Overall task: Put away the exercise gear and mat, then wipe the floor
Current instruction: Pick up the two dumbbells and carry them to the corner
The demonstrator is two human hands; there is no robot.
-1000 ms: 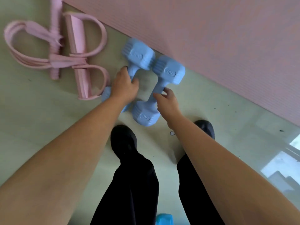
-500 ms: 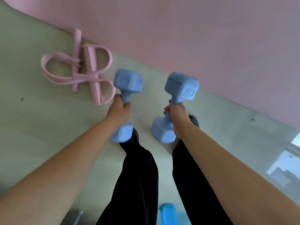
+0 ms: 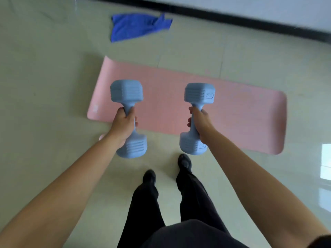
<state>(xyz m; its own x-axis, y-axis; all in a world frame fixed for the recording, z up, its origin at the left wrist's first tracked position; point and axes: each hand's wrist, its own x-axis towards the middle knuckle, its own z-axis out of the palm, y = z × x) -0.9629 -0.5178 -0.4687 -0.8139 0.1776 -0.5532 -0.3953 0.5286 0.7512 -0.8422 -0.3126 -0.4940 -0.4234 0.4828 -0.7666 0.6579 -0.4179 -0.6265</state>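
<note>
Arms reach forward and down, side by side. The left hand [image 3: 123,126] wraps the handle of one blue dumbbell [image 3: 127,92], and the right hand [image 3: 201,124] grips the other dumbbell [image 3: 199,94]. Both are held above the pink exercise mat [image 3: 232,111] on the floor [image 3: 44,104]. A blue cloth [image 3: 136,25] lies beyond.

**One head-worn view, tilted downward**

The scene is viewed from head height through a single wide-angle camera, aimed forward and steeply down. The left hand [image 3: 125,126] and right hand [image 3: 200,124] are framed near centre, the floor [image 3: 44,122] is seen well below them, and the wall base [image 3: 232,17] is caught at the far edge.
</note>
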